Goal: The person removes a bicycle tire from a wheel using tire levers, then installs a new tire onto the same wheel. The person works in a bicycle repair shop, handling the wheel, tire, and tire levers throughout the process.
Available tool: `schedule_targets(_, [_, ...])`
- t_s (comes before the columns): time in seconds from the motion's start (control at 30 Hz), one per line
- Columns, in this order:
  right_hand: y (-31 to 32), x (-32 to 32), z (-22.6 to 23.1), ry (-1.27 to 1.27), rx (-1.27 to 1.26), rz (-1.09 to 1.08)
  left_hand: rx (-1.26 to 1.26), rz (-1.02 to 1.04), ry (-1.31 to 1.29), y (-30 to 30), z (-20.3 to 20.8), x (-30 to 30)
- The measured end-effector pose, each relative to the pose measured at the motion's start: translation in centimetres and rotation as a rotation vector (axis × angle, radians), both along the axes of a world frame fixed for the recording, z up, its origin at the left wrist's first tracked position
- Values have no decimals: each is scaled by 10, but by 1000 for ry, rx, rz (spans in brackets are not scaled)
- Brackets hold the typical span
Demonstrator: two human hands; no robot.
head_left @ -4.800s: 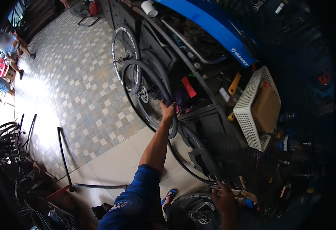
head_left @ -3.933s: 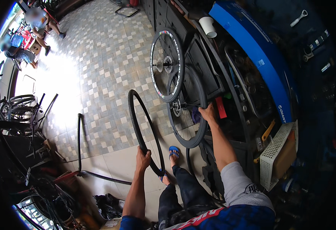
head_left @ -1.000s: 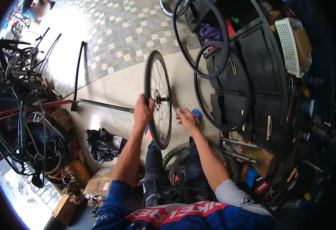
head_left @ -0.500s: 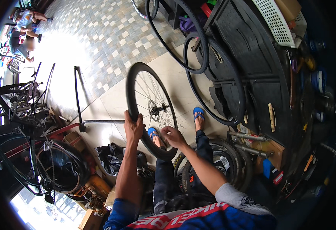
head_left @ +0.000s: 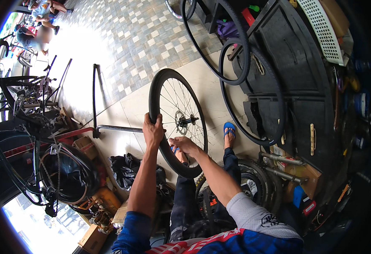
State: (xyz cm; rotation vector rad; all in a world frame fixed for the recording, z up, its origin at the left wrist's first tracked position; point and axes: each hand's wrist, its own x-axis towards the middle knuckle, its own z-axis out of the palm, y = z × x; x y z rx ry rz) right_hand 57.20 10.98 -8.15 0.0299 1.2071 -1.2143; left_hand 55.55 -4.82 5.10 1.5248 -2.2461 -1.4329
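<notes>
Brown cardboard boxes: one point(head_left: 93, 239) on the floor at lower left, another point(head_left: 83, 144) beside the red frame.

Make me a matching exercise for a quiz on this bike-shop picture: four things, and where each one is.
Things:
1. left hand
2. right hand
3. blue sandal
4. white basket

Places:
A. on the floor right of the spoked wheel
B. top right, on the black cabinet
C. gripping the wheel's tyre
D. at the wheel's lower spokes

Pairs: 1-C, 2-D, 3-A, 4-B
</notes>
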Motion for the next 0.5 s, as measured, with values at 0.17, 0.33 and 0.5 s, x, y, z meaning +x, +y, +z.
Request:
schedule_targets(0.17, [2, 0, -17, 65, -92, 95, -29, 18, -19, 0, 1, 8])
schedule_targets(0.33, [14, -2, -12, -234, -137, -38, 57, 59, 17, 5, -1, 8])
schedule_targets(0.5, [28, -10, 7, -311, -274, -135, 43, 63, 2, 10, -2, 6])
